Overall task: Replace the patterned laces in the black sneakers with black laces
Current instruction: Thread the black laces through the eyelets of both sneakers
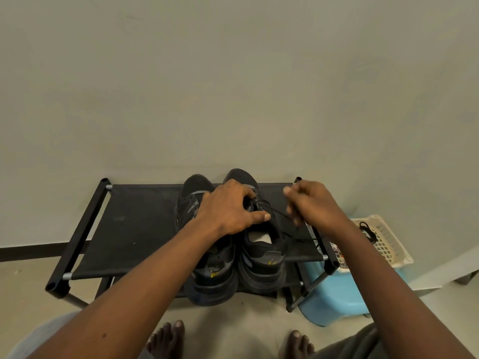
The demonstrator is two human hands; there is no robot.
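Two black sneakers stand side by side on a black shoe rack, toes toward the wall. My left hand grips the tongue area of the right sneaker, thumb pressed on its eyelet row. A thin black lace runs from those eyelets to my right hand, which pinches it with curled fingers just right of the shoe. The left sneaker is partly hidden under my left forearm. A patterned lace lies bunched in a basket at the right.
A cream plastic basket sits on a blue stool right of the rack, with another black lace in it. A plain wall stands close behind the rack. My bare feet are on the floor in front.
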